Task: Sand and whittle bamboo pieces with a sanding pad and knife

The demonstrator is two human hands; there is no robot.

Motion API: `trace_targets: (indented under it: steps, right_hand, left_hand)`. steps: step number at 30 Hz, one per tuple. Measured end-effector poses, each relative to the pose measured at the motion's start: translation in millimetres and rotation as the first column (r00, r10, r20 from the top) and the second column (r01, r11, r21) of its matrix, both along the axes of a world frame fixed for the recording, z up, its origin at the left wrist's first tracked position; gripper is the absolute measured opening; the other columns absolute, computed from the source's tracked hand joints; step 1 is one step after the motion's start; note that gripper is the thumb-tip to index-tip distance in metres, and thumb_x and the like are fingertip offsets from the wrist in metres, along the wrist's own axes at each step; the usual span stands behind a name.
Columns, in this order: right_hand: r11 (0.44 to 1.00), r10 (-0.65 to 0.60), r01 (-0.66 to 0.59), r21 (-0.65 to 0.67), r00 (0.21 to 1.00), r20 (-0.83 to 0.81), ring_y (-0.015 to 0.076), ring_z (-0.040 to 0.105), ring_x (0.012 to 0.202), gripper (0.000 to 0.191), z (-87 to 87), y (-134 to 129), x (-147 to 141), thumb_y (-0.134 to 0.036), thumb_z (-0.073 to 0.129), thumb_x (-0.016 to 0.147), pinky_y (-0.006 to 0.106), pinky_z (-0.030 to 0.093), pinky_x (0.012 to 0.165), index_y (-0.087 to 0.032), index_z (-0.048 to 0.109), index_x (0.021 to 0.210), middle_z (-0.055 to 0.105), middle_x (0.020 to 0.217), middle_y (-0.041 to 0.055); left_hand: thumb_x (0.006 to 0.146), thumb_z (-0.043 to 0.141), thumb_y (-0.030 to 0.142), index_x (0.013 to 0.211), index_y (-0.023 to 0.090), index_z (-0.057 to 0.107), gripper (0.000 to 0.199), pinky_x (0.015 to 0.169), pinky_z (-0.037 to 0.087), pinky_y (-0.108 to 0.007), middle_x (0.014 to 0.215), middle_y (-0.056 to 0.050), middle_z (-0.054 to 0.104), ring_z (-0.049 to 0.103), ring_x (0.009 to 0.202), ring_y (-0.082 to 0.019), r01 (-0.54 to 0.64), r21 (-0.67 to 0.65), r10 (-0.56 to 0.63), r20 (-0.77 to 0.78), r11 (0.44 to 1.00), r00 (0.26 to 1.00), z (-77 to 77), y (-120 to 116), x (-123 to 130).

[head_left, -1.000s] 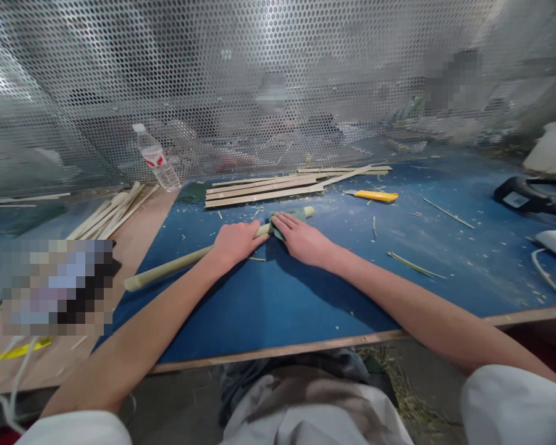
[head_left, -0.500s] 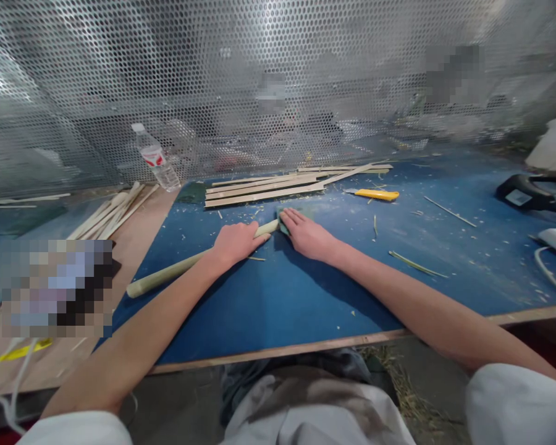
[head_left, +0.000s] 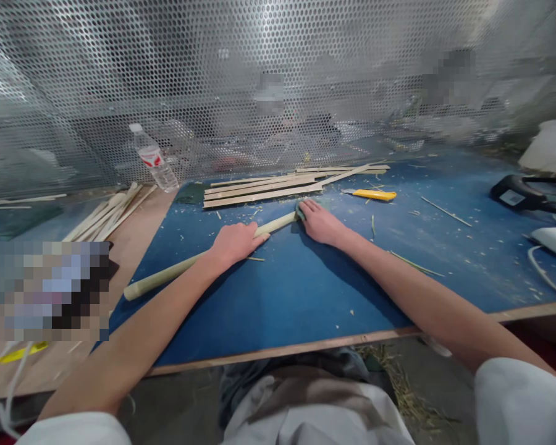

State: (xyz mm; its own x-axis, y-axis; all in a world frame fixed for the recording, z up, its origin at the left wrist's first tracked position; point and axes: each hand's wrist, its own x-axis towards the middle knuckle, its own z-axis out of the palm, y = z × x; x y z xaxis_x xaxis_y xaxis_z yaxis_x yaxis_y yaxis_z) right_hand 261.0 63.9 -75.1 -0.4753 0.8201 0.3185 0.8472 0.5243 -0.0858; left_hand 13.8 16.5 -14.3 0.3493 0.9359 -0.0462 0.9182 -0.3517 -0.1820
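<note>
A pale green bamboo pole [head_left: 167, 274] lies slantwise on the blue tabletop, its near end at the left and its far part toward the middle. My left hand [head_left: 235, 242] is wrapped round the pole about halfway along. Farther up, my right hand [head_left: 322, 221] is closed over a dark green pad [head_left: 300, 211], perhaps a scouring pad or cloth, pressed on the pole's far part. The fingers and pad hide the pole's far tip.
Bamboo strips [head_left: 264, 188] lie behind my hands, with a yellow utility knife [head_left: 373, 194] to their right. A water bottle [head_left: 154, 159] stands by the perforated metal screen [head_left: 241, 80]. More strips [head_left: 106, 216] lie at left; a black device [head_left: 514, 193] is at right.
My right hand has slid with the green pad up and to the right along the pole, so more of the pole shows between my hands. The left hand keeps its hold.
</note>
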Motion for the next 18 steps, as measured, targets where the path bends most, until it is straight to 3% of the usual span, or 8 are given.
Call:
trace_targets:
  steps: [2, 8, 14, 18]
  right_hand:
    - [1.000, -0.016, 0.016, -0.003, 1.000, 0.011, 0.0340, 0.042, 0.144, 0.056, 1.3, 0, 1, -0.017, 0.035, 0.094, 0.052, 0.034, 0.120, 0.008, 0.044, 0.142, 0.050, 0.147, 0.0318]
    - [0.969, 0.221, -0.221, 0.107, 0.975, 0.014, 0.0322, 0.037, 0.148, 0.056, -7.8, -19, -22, -0.021, 0.031, 0.097, 0.050, 0.034, 0.121, 0.004, 0.042, 0.146, 0.047, 0.152, 0.0266]
    - [0.998, 0.036, -0.037, 0.055, 0.999, 0.008, 0.0336, 0.045, 0.143, 0.053, -3.3, -4, 5, -0.021, 0.033, 0.096, 0.053, 0.037, 0.118, 0.003, 0.045, 0.143, 0.054, 0.145, 0.0284]
    - [0.976, 0.208, -0.209, 0.065, 0.978, 0.016, 0.0337, 0.035, 0.149, 0.059, 0.3, -27, -21, -0.023, 0.034, 0.097, 0.054, 0.032, 0.121, 0.004, 0.039, 0.148, 0.043, 0.154, 0.0285]
  left_hand:
    - [0.100, 0.029, 0.062, 0.115, 0.016, 0.067, 0.062, 0.078, 0.053, -0.038, 0.099, -0.017, 0.076, 0.073, 0.095, -0.033, -0.002, -0.006, 0.002, 0.005, 1.000, 1.000, -0.2, 1, 0]
    - [0.100, 0.030, 0.061, 0.115, 0.014, 0.068, 0.062, 0.079, 0.053, -0.039, 0.096, -0.019, 0.076, 0.073, 0.095, -0.034, 0.016, 0.029, -0.016, 0.013, 0.999, 1.000, -4.6, 0, 0]
    - [0.102, 0.027, 0.058, 0.112, 0.014, 0.069, 0.062, 0.077, 0.054, -0.040, 0.093, -0.018, 0.076, 0.074, 0.093, -0.034, 0.044, 0.041, -0.043, -0.018, 0.998, 0.999, -3.4, 1, 0]
    - [0.104, 0.027, 0.055, 0.111, 0.014, 0.070, 0.060, 0.081, 0.054, -0.041, 0.094, -0.020, 0.076, 0.074, 0.095, -0.034, 0.046, 0.060, -0.044, -0.043, 0.997, 0.998, 0.6, 0, 0]
